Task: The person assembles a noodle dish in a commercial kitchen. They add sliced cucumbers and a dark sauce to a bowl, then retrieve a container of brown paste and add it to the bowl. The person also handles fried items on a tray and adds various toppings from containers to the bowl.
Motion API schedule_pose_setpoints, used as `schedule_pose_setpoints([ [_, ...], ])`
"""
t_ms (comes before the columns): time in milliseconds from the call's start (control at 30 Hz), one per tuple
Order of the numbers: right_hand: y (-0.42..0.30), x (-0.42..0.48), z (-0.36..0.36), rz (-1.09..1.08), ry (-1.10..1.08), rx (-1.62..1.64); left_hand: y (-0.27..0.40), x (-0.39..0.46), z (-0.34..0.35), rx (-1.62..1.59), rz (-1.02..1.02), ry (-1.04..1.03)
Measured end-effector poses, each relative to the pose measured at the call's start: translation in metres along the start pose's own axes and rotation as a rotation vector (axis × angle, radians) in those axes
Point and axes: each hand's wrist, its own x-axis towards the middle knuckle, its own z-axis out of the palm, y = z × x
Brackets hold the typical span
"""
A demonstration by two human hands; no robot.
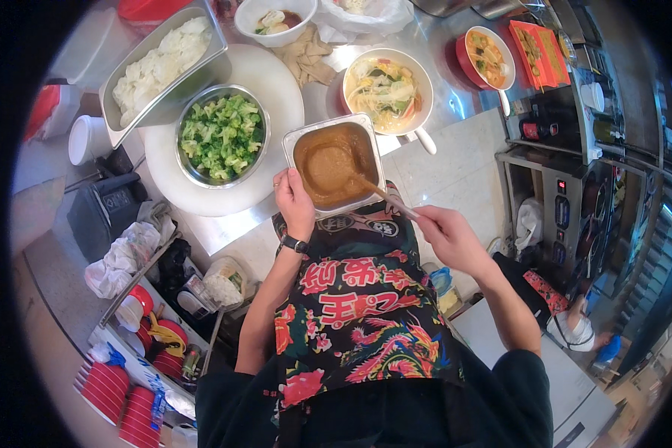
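My left hand, with a watch on its wrist, grips the left rim of a square metal container in front of my apron. Thick brown sauce partly fills the container. In my right hand is the handle of a ladle, whose lower end dips into the sauce. Just beyond the container stands a pan of soup with noodles and vegetables, its white handle towards me. To the left, a steel bowl of broccoli rests on a round white board.
A deep metal tray of white food stands at the upper left, partly above the board. A red pan and an orange tray of food are at the upper right. Shelves flank me. Another person is at the far right.
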Motion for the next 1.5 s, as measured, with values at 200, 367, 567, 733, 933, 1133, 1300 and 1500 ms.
schedule_pose_setpoints([
  [200, -0.004, -0.008, 0.014, -0.168, 0.248, -0.553, -0.002, -0.001, 0.001, -0.010, -0.006, 0.012],
  [367, 0.033, 0.030, 0.057, -0.124, 0.165, -0.679, -0.002, 0.000, 0.001, -0.003, 0.000, 0.003],
  [567, 0.036, 0.046, 0.027, -0.127, 0.027, -0.102, -0.004, 0.001, 0.000, -0.011, 0.011, 0.019],
  [733, -0.004, 0.008, 0.006, -0.126, 0.181, -0.414, -0.003, 0.000, 0.001, -0.021, 0.018, 0.027],
  [933, 0.026, 0.030, 0.044, -0.320, 0.293, -0.845, -0.003, -0.001, 0.001, -0.014, 0.016, 0.019],
  [1133, 0.016, 0.055, 0.051, -0.043, 0.010, -0.629, -0.003, 0.000, 0.001, -0.008, 0.005, 0.007],
  [1300, 0.012, 0.045, 0.007, -0.071, 0.029, -0.193, -0.005, 0.000, 0.000, 0.004, 0.012, 0.004],
  [1500, 0.005, 0.020, 0.011, -0.215, 0.247, -0.541, -0.003, 0.000, 0.001, -0.007, 0.016, 0.008],
])
